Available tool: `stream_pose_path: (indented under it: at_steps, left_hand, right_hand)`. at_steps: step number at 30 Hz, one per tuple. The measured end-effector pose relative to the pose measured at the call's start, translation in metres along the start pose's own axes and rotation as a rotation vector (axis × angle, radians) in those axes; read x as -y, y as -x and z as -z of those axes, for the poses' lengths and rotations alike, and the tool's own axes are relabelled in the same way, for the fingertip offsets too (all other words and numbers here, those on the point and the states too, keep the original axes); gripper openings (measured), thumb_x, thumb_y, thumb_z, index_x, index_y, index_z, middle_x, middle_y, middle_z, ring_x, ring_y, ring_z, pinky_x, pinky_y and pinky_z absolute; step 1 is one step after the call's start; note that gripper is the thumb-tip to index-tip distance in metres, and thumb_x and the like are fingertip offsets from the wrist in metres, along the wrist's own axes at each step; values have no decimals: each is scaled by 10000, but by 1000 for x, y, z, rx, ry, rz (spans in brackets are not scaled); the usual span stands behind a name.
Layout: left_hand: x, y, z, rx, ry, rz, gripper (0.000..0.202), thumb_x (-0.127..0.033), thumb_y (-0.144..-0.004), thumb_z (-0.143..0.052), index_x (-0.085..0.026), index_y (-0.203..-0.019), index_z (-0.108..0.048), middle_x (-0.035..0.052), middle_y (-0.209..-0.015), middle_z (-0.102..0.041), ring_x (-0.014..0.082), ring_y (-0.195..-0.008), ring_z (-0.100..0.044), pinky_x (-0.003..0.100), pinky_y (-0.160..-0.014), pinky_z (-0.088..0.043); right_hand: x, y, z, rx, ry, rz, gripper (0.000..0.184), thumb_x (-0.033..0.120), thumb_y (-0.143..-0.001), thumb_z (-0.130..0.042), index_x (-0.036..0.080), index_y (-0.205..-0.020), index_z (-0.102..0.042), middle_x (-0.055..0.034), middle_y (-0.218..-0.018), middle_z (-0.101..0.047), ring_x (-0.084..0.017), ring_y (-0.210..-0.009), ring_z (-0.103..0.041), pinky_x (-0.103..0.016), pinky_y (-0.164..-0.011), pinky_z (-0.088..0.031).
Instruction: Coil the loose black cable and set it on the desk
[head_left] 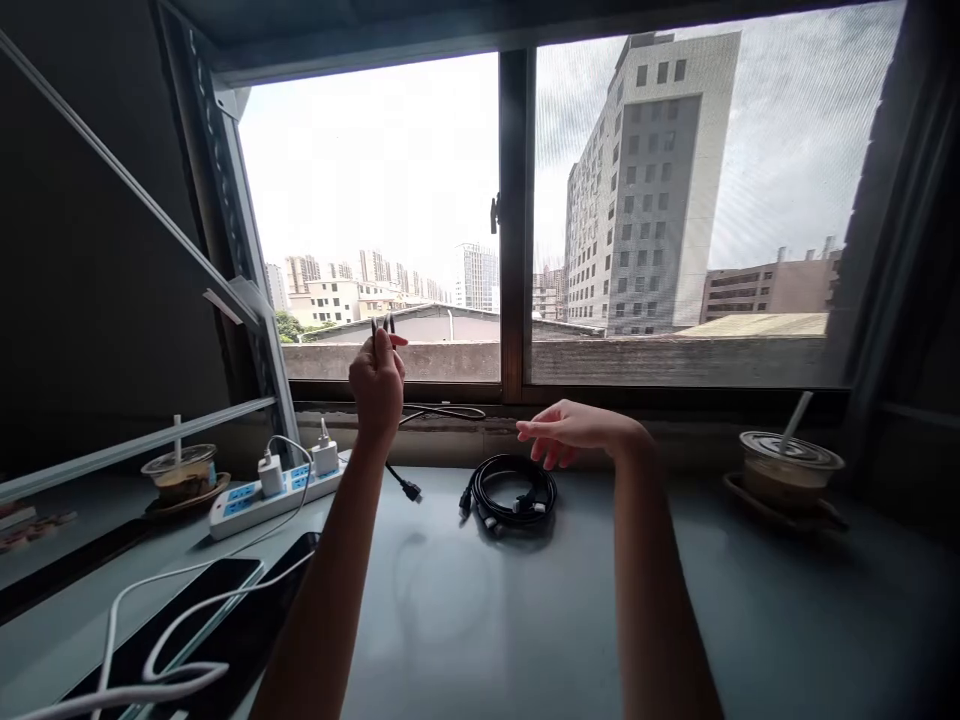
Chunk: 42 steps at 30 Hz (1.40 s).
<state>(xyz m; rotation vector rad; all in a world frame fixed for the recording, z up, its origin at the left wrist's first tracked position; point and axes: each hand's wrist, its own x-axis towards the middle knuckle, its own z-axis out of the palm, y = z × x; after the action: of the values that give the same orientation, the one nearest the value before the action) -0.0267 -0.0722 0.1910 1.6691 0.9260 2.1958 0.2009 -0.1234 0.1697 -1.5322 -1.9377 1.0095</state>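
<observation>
Window [516, 230] behind the coil [480, 490] of black cables; grey table [562, 620] under it. Phone [180, 600] nearer than and left of coil, white cords around, probably there to charge from the power strip [225, 515], also left of coil. Drink cups [787, 475] either side of coil, on small trays, likely against drips. Left hand [377, 375] up left of coil, fingers clamped on black cable [392, 325]; height probably gives slack some clearance. Right hand [577, 430] just above coil, fingers slightly parted, nothing held, apparently free. Cable's plug [410, 490] left of coil; table contact can't tell.
</observation>
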Motion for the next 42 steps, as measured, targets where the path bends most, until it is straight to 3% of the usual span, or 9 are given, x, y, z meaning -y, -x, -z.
stream_pose_path:
  at_steps: [2, 5, 11, 16, 20, 23, 28, 33, 42]
  left_hand:
    - [-15, 2, 0, -13, 78, -51, 328, -366, -913, -350, -160, -769, -561, -68, -441, -310, 50, -345, -259, 192, -353, -209]
    - [-32, 1, -2, -35, 198, 25, 293, -323, -924, -328, -159, -806, -540, -81, -441, -262, 46, -325, -226, 183, -324, -177]
    - [-35, -2, -5, 101, 327, 241, 165, -290, -906, -380, -166, -845, -472, -105, -425, -264, 35, -291, -181, 156, -284, -128]
    - [-31, -1, -5, 198, 312, 272, 87, -209, -885, -399, -176, -849, -470, -112, -403, -249, 33, -273, -167, 143, -270, -112]
    - [-36, 0, -2, 261, 312, 307, 124, -203, -900, -360, -179, -847, -470, -112, -394, -236, 32, -266, -141, 141, -269, -94]
    - [-39, 2, -5, 216, 356, 305, 143, -246, -909, -363, -183, -829, -462, -113, -389, -229, 32, -263, -134, 142, -264, -92]
    - [-44, 12, -18, 183, 456, 264, 259, -385, -924, -321, -191, -837, -470, -114, -368, -241, 39, -245, -150, 149, -253, -120]
    - [-52, 22, -26, 309, 466, 307, 249, -399, -894, -393, -193, -803, -500, -109, -336, -281, 40, -227, -193, 157, -255, -162]
    - [-51, 18, -23, 43, 541, 241, 244, -342, -885, -410, -201, -694, -469, -117, -338, -196, 31, -241, -124, 171, -266, -113]
  right_hand:
    - [4, -6, -6, 93, 31, 29, 404, 495, -785, -581, 109, -885, -643, -84, -827, -655, -134, -673, -621, -209, -563, -493]
    - [9, -12, -11, 174, 66, 94, 398, 354, -707, -701, 140, -1034, -625, -29, -793, -641, -110, -678, -602, -186, -579, -484]
    - [-7, -5, 7, 71, 95, 17, 445, 187, -671, -697, 144, -1101, -593, 16, -681, -581, -78, -586, -537, -189, -565, -461]
    - [-19, 7, 22, -18, -25, 31, 451, 357, -755, -649, 126, -1131, -560, -27, -719, -629, -101, -625, -576, -221, -620, -471]
    - [-1, 2, 10, -39, -14, -15, 492, 537, -845, -464, 101, -1033, -594, -61, -732, -627, -80, -543, -543, -200, -534, -463]
    - [21, -9, -9, 137, 19, 32, 643, 661, -802, -389, 86, -973, -619, -60, -697, -601, -79, -502, -509, -196, -458, -453]
    - [41, -33, -34, 355, -60, 228, 759, 747, -750, -315, 135, -1171, -471, 2, -631, -549, -79, -447, -445, -205, -390, -437]
    - [40, -46, -34, 42, -289, 539, 535, 677, -762, -442, 149, -807, -521, 22, -667, -462, -49, -484, -413, -176, -415, -405]
    - [36, -12, -2, -462, -960, 764, 328, 475, -672, -693, 182, -721, -552, 30, -708, -417, -31, -477, -322, -150, -355, -220]
